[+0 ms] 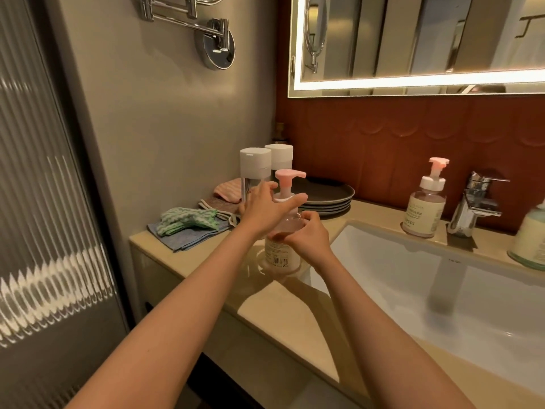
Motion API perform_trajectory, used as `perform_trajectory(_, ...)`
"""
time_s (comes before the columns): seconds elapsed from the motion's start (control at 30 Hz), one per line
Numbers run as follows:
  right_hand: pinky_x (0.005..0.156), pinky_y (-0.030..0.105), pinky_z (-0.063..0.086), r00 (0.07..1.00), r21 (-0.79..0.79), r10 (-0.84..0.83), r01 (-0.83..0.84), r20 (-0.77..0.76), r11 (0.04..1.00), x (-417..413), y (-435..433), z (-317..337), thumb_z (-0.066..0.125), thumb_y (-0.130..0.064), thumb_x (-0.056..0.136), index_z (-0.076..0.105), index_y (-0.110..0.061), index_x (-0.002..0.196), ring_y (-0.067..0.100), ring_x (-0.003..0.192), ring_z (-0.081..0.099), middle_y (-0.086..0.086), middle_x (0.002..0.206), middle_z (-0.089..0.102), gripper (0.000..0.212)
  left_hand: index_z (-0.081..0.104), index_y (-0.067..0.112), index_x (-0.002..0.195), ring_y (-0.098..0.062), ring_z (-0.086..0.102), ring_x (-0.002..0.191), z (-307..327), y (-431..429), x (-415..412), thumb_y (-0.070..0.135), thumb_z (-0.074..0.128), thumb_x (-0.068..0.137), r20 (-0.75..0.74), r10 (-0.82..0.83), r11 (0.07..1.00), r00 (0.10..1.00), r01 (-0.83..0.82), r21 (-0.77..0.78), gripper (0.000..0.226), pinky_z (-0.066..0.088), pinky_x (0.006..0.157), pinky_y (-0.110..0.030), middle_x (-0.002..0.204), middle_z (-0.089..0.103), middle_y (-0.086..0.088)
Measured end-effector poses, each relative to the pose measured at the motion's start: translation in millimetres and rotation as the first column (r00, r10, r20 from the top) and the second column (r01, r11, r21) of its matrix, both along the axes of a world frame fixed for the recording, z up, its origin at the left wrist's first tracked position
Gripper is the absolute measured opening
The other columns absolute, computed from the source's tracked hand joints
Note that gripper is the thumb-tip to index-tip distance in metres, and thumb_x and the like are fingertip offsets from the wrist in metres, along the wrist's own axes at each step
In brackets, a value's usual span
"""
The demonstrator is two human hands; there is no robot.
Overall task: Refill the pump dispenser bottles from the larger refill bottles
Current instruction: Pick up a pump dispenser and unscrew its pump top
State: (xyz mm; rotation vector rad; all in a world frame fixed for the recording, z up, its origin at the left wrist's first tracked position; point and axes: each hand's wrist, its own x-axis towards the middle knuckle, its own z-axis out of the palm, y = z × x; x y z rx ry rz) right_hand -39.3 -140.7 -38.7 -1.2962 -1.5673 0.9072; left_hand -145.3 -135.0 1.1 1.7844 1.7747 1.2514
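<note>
A clear pump dispenser bottle (280, 255) with a pink pump head stands upright on the beige counter (283, 302), left of the sink. My left hand (267, 206) wraps around its white collar under the pump. My right hand (308, 236) grips the bottle's body from the right. Behind them stand two taller clear refill bottles (255, 169) with white caps. A second pink-pump dispenser (426, 202) stands by the tap at the sink's far edge.
Folded cloths (188, 224) lie at the counter's left end. A stack of dark plates (330, 196) sits behind the held bottle. A white sink (442, 290) fills the right, with a chrome tap (474, 202) and a green-tinted bottle (530, 240) at its far right.
</note>
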Motion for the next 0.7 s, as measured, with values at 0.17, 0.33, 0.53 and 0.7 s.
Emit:
perform_trajectory(0.17, 0.093, 0.033, 0.044, 0.999, -0.019, -0.033, 0.032, -0.019, 0.999, 0, -1, 0, 0.083, -0.032, 0.064, 0.035, -0.015, 0.130, 0.021, 0.118, 0.050, 0.004, 0.131, 0.050, 0.084, 0.055, 0.011, 0.121, -0.024, 0.055, 0.108, 3, -11, 2, 0.036, 0.057, 0.087, 0.226, -0.167, 0.985, 0.960, 0.170, 0.005, 0.043, 0.046, 0.091, -0.039, 0.119, 0.058, -0.008)
perform_trajectory(0.33, 0.093, 0.033, 0.043, 0.999, -0.013, -0.033, 0.033, -0.006, 0.999, -1, -3, 2, 0.084, -0.033, 0.063, 0.037, -0.014, 0.128, 0.021, 0.118, 0.049, 0.004, 0.131, 0.050, 0.082, 0.057, 0.018, 0.102, -0.022, 0.057, 0.098, 11, -15, -18, 0.029, 0.053, 0.089, 0.360, 0.056, 0.983, 0.931, -0.114, 0.141, 0.018, 0.046, 0.085, -0.037, 0.101, 0.061, -0.003)
perform_trajectory(0.53, 0.089, 0.032, 0.045, 0.999, -0.031, -0.035, 0.036, 0.025, 0.999, -4, -3, 2, 0.082, -0.032, 0.065, 0.035, -0.015, 0.125, 0.022, 0.117, 0.050, 0.004, 0.129, 0.050, 0.079, 0.047, 0.014, 0.127, -0.024, 0.052, 0.110, 11, -14, -2, 0.026, 0.055, 0.089, 0.223, -0.127, 0.992, 0.966, 0.130, 0.003, 0.041, 0.043, 0.098, -0.047, 0.123, 0.054, -0.009)
perform_trajectory(0.7, 0.083, 0.028, 0.043, 0.998, -0.023, -0.052, 0.052, 0.023, 0.998, -5, -5, 3, 0.082, -0.032, 0.066, 0.035, -0.015, 0.123, 0.020, 0.113, 0.050, 0.004, 0.127, 0.050, 0.076, 0.053, 0.026, 0.102, -0.025, 0.057, 0.103, 16, -17, -15, 0.047, 0.054, 0.071, 0.259, 0.011, 0.995, 0.966, -0.036, 0.092, 0.038, 0.046, 0.092, -0.045, 0.111, 0.059, -0.005)
